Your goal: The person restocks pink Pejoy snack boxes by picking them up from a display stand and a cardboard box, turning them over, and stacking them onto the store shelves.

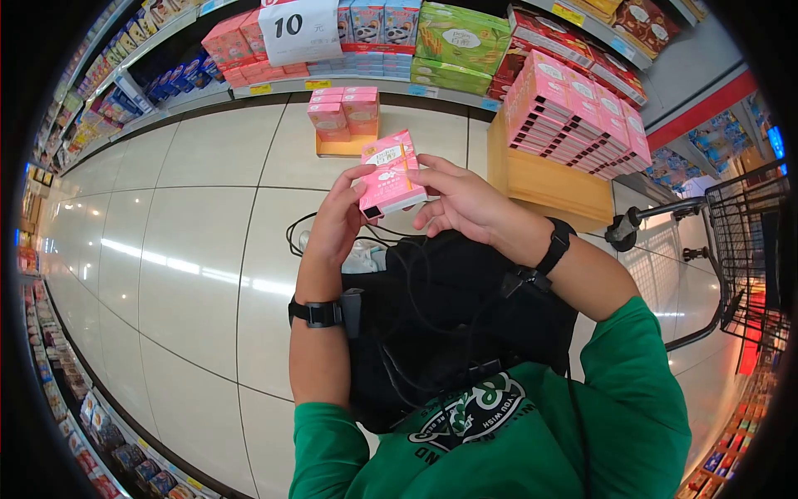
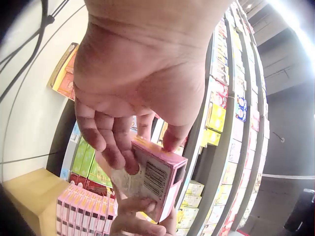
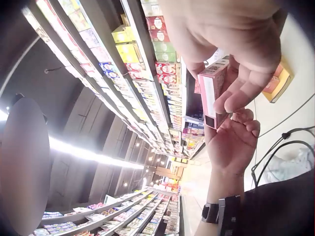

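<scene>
A pink snack box [image 1: 386, 177] with a white label is held up in front of the body, its printed front turned upward in the head view. The left hand [image 1: 334, 218] grips its left side, thumb on the edge and fingers underneath. From the right, the right hand [image 1: 465, 200] pinches the opposite side, its thumb on the front. In the left wrist view the back of the box [image 2: 156, 172] shows a barcode panel, partly covered by fingers. The right wrist view shows a narrow white side of the box [image 3: 208, 93].
Beyond the hands, an orange tray [image 1: 345, 148] on the floor holds several pink boxes. To the right stands a cardboard carton [image 1: 549, 183] stacked with matching boxes. Shelves with a "10" price sign [image 1: 299, 32] line the back. A black shopping cart [image 1: 744, 249] stands at the far right.
</scene>
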`<action>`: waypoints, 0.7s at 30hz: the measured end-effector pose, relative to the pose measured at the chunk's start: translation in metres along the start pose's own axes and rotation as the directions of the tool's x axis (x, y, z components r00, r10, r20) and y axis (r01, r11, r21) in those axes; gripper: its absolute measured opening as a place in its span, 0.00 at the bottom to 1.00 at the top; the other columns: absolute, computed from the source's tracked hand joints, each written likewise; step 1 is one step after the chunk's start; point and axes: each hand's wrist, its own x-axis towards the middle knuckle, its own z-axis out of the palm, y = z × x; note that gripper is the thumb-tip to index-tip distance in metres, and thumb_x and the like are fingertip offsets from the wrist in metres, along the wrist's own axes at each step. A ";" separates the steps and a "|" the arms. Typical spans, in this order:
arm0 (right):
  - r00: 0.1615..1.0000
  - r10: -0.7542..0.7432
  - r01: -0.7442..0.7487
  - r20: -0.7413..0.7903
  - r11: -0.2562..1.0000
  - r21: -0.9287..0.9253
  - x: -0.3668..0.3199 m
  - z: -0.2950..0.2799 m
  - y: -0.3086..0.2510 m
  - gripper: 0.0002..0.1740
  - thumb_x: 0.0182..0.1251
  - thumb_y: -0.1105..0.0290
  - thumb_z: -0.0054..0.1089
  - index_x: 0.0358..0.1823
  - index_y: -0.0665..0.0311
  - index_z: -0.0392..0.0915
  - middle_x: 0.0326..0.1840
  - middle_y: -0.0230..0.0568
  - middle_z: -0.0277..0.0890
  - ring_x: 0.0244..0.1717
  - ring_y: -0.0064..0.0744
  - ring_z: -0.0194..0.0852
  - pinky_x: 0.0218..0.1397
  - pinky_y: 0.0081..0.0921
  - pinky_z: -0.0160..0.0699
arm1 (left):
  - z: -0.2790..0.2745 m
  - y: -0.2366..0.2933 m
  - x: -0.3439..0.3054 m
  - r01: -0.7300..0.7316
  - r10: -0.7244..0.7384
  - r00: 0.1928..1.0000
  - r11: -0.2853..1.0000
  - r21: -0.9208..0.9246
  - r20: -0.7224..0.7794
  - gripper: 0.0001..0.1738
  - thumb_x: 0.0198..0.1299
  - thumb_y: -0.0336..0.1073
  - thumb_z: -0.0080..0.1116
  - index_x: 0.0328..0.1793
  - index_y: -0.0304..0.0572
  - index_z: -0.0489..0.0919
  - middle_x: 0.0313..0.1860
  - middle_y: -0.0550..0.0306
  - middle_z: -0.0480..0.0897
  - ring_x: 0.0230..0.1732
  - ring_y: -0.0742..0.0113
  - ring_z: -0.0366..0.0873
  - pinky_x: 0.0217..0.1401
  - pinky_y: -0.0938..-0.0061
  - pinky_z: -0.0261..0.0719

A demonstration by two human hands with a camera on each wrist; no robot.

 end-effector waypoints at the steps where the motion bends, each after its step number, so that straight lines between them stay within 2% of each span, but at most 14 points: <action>1: 1.000 0.003 -0.004 0.001 1.000 0.006 -0.004 -0.002 0.000 0.45 0.67 0.57 0.62 0.76 0.59 0.45 0.48 0.44 0.71 0.30 0.37 0.80 0.26 0.29 0.79 | 0.002 0.000 -0.001 0.006 -0.006 1.000 1.000 0.011 0.027 0.25 0.66 0.46 0.53 0.65 0.41 0.69 0.48 0.58 0.80 0.40 0.71 0.77 0.39 0.76 0.73; 6: 1.000 -0.029 0.029 0.003 0.998 0.049 -0.035 -0.013 -0.008 0.40 0.67 0.60 0.61 0.75 0.60 0.50 0.48 0.43 0.72 0.32 0.37 0.80 0.29 0.31 0.80 | -0.009 -0.006 -0.002 -0.017 0.017 0.990 1.000 0.002 0.139 0.30 0.68 0.47 0.50 0.71 0.39 0.65 0.40 0.59 0.81 0.37 0.71 0.76 0.40 0.77 0.73; 8: 0.998 -0.067 0.068 -0.023 0.994 0.087 -0.059 -0.023 -0.015 0.37 0.68 0.61 0.60 0.73 0.60 0.52 0.48 0.43 0.72 0.33 0.37 0.80 0.30 0.31 0.80 | -0.013 -0.008 0.001 0.007 -0.005 0.999 0.998 0.056 -0.046 0.30 0.68 0.47 0.49 0.71 0.39 0.65 0.36 0.59 0.80 0.36 0.72 0.76 0.40 0.78 0.73; 9: 0.994 -0.108 0.108 -0.008 0.987 0.120 -0.077 -0.027 -0.024 0.34 0.69 0.61 0.58 0.72 0.60 0.54 0.50 0.42 0.73 0.33 0.37 0.80 0.29 0.31 0.80 | -0.017 -0.011 0.003 0.009 -0.008 1.000 0.998 0.056 -0.019 0.30 0.68 0.47 0.49 0.71 0.39 0.65 0.36 0.59 0.80 0.36 0.72 0.76 0.40 0.78 0.73; 11: 0.979 -0.202 0.199 0.001 0.964 0.177 -0.114 -0.036 -0.045 0.26 0.73 0.60 0.51 0.68 0.61 0.60 0.51 0.43 0.75 0.34 0.37 0.81 0.29 0.31 0.82 | -0.024 -0.015 0.006 -0.045 0.044 0.994 0.999 -0.007 -0.097 0.29 0.69 0.47 0.47 0.71 0.39 0.65 0.36 0.59 0.79 0.36 0.72 0.75 0.40 0.79 0.74; 13: 0.935 -0.347 0.355 -0.073 0.918 0.177 -0.142 -0.060 -0.068 0.24 0.73 0.61 0.47 0.65 0.66 0.64 0.44 0.46 0.79 0.33 0.37 0.84 0.30 0.32 0.86 | -0.022 -0.012 0.006 -0.051 0.046 0.994 0.998 -0.048 -0.102 0.27 0.69 0.45 0.47 0.69 0.39 0.66 0.35 0.60 0.79 0.35 0.72 0.75 0.40 0.79 0.73; 15: 0.864 -0.484 0.488 -0.142 0.873 -0.005 -0.167 -0.093 -0.096 0.23 0.73 0.61 0.46 0.63 0.67 0.66 0.44 0.44 0.80 0.35 0.33 0.83 0.32 0.28 0.86 | -0.020 -0.012 0.008 -0.053 0.041 0.990 0.995 -0.087 -0.137 0.24 0.69 0.44 0.45 0.66 0.39 0.68 0.34 0.60 0.78 0.35 0.73 0.74 0.39 0.79 0.72; 17: 0.759 -0.619 0.612 -0.202 0.784 -0.101 -0.181 -0.137 -0.118 0.20 0.73 0.61 0.46 0.60 0.65 0.68 0.44 0.41 0.80 0.37 0.29 0.81 0.34 0.21 0.83 | -0.021 -0.014 0.010 -0.038 0.027 0.990 0.997 -0.073 -0.140 0.24 0.69 0.44 0.45 0.66 0.39 0.68 0.34 0.60 0.78 0.35 0.73 0.74 0.39 0.79 0.72; 18: 0.757 -0.619 0.615 -0.209 0.783 -0.093 -0.184 -0.156 -0.126 0.20 0.73 0.61 0.46 0.60 0.65 0.68 0.44 0.41 0.80 0.37 0.29 0.81 0.34 0.21 0.83 | -0.021 -0.016 0.011 -0.035 0.025 0.988 0.997 -0.066 -0.152 0.23 0.70 0.44 0.45 0.65 0.39 0.68 0.34 0.60 0.78 0.35 0.73 0.75 0.38 0.79 0.72; 20: 0.641 -0.654 0.661 -0.402 0.737 -0.143 -0.182 -0.191 -0.136 0.19 0.73 0.59 0.50 0.58 0.63 0.70 0.43 0.36 0.78 0.37 0.26 0.81 0.34 0.22 0.82 | -0.023 -0.019 0.012 -0.019 0.013 0.988 0.999 -0.038 -0.157 0.23 0.70 0.44 0.46 0.65 0.39 0.69 0.34 0.60 0.78 0.35 0.73 0.75 0.38 0.79 0.72; 21: 0.639 -0.654 0.666 -0.406 0.734 -0.134 -0.174 -0.201 -0.137 0.19 0.73 0.59 0.50 0.58 0.63 0.70 0.43 0.36 0.78 0.37 0.26 0.81 0.34 0.22 0.82 | -0.024 -0.021 0.013 -0.007 0.004 0.987 1.000 -0.017 -0.161 0.22 0.70 0.43 0.46 0.65 0.40 0.69 0.33 0.60 0.78 0.35 0.73 0.75 0.37 0.79 0.71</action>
